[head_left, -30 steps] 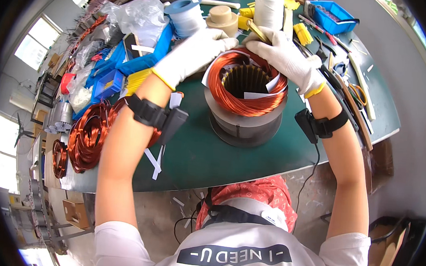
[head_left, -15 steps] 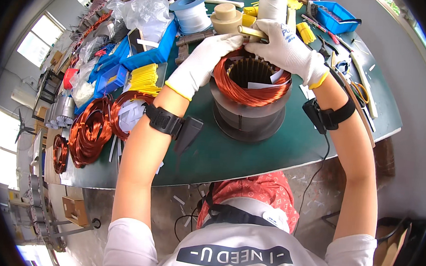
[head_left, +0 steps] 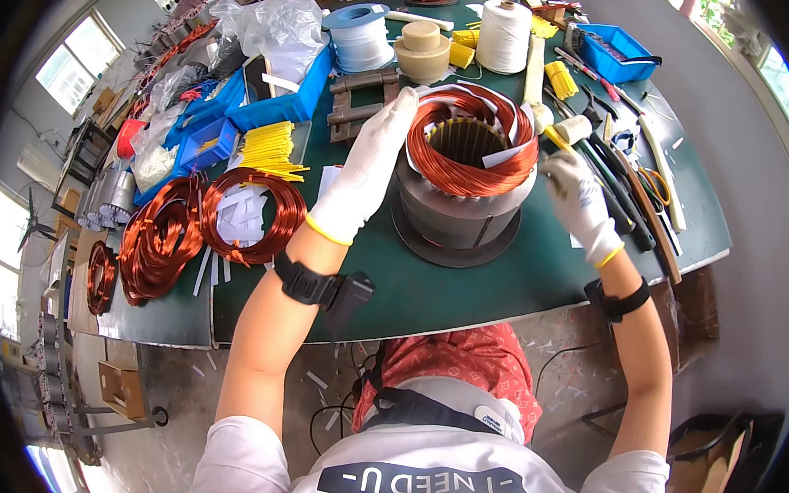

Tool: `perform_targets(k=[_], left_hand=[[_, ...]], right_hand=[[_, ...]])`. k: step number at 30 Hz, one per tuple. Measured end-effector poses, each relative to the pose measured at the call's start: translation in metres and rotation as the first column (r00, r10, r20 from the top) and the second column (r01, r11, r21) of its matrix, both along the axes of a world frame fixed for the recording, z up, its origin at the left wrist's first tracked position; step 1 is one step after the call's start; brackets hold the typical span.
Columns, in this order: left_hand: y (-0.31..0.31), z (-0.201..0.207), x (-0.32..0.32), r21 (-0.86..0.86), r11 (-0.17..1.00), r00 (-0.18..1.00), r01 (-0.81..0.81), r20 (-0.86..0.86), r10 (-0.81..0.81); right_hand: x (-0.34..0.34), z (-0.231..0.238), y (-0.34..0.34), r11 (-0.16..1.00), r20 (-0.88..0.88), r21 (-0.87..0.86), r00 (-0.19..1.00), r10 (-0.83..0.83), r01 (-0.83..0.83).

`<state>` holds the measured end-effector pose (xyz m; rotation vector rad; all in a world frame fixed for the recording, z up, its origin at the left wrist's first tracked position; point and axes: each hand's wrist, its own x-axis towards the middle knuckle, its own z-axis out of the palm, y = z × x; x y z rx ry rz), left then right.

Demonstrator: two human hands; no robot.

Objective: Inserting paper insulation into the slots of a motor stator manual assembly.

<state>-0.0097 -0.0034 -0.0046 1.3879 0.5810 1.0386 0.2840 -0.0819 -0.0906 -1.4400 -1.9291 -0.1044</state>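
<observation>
A grey motor stator stands upright on a dark round base. A thick ring of copper wire crowns it, with white insulating paper strips tucked among the wires. My left hand, in a white glove, lies along the left side of the winding, fingers stretched out and together. To the right of the stator, my gloved right hand is closed on a pale yellow stick, which points up and left from the fingers. Part of the stick is hidden by the glove.
Copper coils and yellow strips lie at the left. Blue bins, a white tube spool and a thread cone stand behind. A wooden cylinder and hand tools lie at the right.
My right hand has moved from above the winding to the right, carrying the stick. My left hand has come down from the winding's far rim to its left side.
</observation>
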Motion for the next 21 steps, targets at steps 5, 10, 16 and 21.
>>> perform_targets(k=[5, 10, 16, 21], left_hand=[[-0.017, 0.001, 0.014, 0.146, 0.961, 0.971, -0.236, -0.008, 0.24], [-0.006, -0.003, 0.016, 0.149, 0.983, 0.994, -0.104, 0.035, 0.1], [-0.008, -0.009, 0.02, 0.138, 0.977, 0.985, -0.16, 0.086, 0.149], [-0.009, -0.01, 0.018, 0.223, 0.959, 0.984, -0.176, 0.068, 0.165]], right_hand=[[0.004, -0.012, -0.023, 0.999, 0.168, -0.043, 0.985, 0.037, -0.03], [0.064, 0.017, -0.039, 0.931, 0.09, -0.363, 0.996, 0.004, 0.03], [0.045, 0.015, -0.077, 0.841, 0.418, -0.473, 0.907, -0.047, 0.262], [0.039, 0.005, -0.089, 0.855, 0.281, -0.461, 0.953, -0.11, 0.235]])
